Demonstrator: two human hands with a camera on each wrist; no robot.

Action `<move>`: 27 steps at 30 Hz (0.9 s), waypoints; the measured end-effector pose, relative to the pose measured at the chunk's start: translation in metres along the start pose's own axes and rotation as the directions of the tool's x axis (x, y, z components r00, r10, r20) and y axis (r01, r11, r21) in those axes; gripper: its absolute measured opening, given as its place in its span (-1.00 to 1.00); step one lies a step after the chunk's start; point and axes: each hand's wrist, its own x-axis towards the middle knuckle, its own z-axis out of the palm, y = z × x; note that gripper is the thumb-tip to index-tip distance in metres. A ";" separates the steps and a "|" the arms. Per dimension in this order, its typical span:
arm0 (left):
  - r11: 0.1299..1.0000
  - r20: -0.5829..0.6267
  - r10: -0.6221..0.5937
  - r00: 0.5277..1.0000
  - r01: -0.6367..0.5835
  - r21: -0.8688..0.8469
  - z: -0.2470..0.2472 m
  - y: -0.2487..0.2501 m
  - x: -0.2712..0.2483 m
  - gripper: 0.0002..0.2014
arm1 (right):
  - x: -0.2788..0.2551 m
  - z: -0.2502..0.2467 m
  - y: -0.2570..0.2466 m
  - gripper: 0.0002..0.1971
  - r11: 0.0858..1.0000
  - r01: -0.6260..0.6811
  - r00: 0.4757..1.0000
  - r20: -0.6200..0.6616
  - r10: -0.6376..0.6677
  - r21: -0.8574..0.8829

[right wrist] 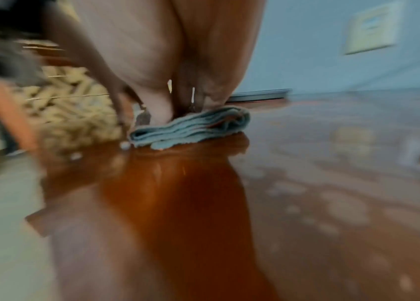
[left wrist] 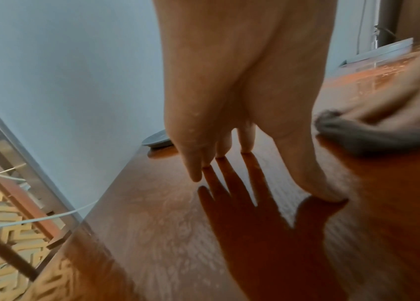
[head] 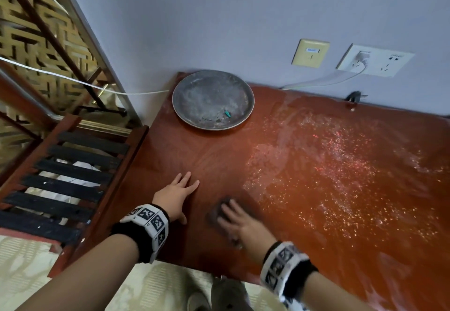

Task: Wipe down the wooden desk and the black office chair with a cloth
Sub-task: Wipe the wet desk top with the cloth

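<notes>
The reddish wooden desk [head: 316, 189] fills the middle and right of the head view, its right part covered in dusty streaks and glinting specks. My right hand [head: 237, 220] lies flat, fingers straight, pressing a folded grey-blue cloth [head: 220, 209] onto the desk near its front edge; the hand is motion-blurred. That cloth [right wrist: 191, 127] shows folded in layers under the fingers in the right wrist view. My left hand [head: 176, 195] rests flat on the desk [left wrist: 152, 234] left of the cloth [left wrist: 371, 138], fingers [left wrist: 247, 138] spread. No black chair is in view.
A round dusty grey plate [head: 213, 100] with a small teal object sits at the desk's back left corner. Wall sockets [head: 375, 61] with a white cable hang above the desk's back edge. A wooden slatted rack [head: 65, 184] stands left of the desk.
</notes>
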 end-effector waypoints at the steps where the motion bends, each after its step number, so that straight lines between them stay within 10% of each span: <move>1: 1.000 0.002 0.005 1.000 -0.005 0.006 -0.002 0.001 0.003 0.10 | -0.007 0.009 -0.006 -0.44 0.994 0.107 0.994 0.005 -0.107 0.014; 5: 1.000 -0.013 0.019 1.000 -0.019 -0.006 -0.012 0.003 0.011 0.02 | 0.003 0.005 0.017 -0.53 0.979 0.196 0.978 0.066 -0.199 0.055; 10: 1.000 0.009 -0.005 1.000 0.005 -0.022 -0.019 0.007 0.016 -0.03 | 0.038 -0.041 0.071 -0.34 0.970 -0.238 0.962 0.125 0.242 -0.044; 16: 0.998 0.030 -0.010 0.999 0.008 0.069 -0.026 0.011 0.018 -0.05 | 0.029 -0.015 0.042 -0.43 0.983 0.181 0.977 0.122 -0.177 -0.026; 22: 0.997 0.092 -0.034 0.995 0.027 0.068 -0.041 0.016 0.021 -0.13 | 0.065 -0.061 0.102 -0.41 0.963 -0.222 0.960 0.141 0.243 -0.150; 27: 0.995 -0.013 0.003 1.000 -0.001 0.100 -0.054 0.022 0.033 -0.36 | 0.056 -0.043 0.079 -0.42 0.985 0.062 0.955 0.296 -0.012 -0.161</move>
